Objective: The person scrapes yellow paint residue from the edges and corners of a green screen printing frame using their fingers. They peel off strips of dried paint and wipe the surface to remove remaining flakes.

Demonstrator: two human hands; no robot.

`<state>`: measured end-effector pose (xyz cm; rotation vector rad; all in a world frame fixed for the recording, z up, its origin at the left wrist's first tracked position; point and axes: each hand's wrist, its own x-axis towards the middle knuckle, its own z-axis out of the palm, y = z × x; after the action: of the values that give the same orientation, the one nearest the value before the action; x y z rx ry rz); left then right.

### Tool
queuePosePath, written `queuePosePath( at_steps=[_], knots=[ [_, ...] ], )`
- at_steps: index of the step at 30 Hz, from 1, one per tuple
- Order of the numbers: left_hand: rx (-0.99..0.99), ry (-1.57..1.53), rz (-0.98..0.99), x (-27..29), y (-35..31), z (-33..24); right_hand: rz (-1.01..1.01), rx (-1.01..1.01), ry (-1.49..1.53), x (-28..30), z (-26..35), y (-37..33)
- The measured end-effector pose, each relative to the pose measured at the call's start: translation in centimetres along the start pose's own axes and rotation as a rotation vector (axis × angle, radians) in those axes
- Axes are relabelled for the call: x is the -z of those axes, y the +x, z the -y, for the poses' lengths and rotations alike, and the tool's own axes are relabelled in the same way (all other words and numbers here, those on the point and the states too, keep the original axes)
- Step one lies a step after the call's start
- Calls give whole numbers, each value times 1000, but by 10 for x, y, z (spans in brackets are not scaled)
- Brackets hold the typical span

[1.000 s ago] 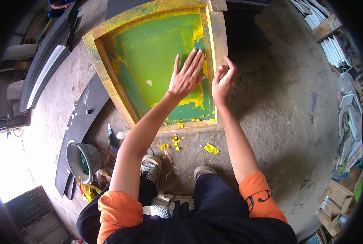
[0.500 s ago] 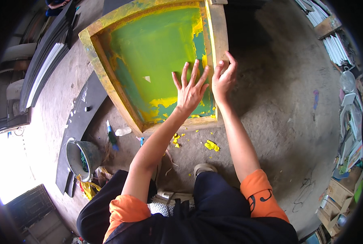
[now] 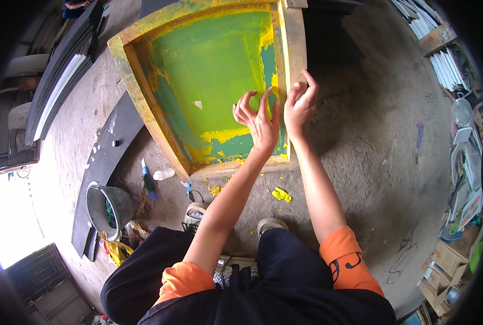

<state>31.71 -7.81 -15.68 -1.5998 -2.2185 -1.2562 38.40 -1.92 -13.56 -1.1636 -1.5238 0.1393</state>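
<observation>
Wooden-framed green printing screen (image 3: 209,76) lies on the concrete floor (image 3: 371,135); left hand (image 3: 258,120) hovers fingers spread, seemingly off the mesh, right hand (image 3: 300,105) open, fingertips touching the frame.

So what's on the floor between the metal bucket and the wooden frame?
Between bucket and frame: a small clear bottle and a brush-like tool, head view.

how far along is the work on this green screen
The screen is mostly clean green. In hand: both hands, left and right, work its lower right corner by the wooden frame. Left: yellow residue and teal patches along the bottom edge, plus yellow scraps on the floor.
</observation>
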Motion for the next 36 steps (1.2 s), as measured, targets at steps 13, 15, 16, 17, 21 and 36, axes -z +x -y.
queuePosePath(
  at_steps=[13, 15, 16, 17, 21, 36],
  knots=[
    [65, 108, -195, 0, 15, 0, 3, -1, 0, 2, -2, 0],
    [70, 128, -216, -1, 18, -2, -1, 0, 8, 1, -2, 0],
    [72, 139, -226, -2, 18, -4, -10, 2, 10, 1, -2, 0],
    [82, 144, -232, -3, 18, -5, -18, 4, 12, 1, -2, 1],
    [149, 152, -265, -7, 16, -13, -7, -18, 15, 1, -2, -1],
    [263, 125, -262, -22, 10, -27, -16, -21, 44, 0, -4, -1]
  ],
)
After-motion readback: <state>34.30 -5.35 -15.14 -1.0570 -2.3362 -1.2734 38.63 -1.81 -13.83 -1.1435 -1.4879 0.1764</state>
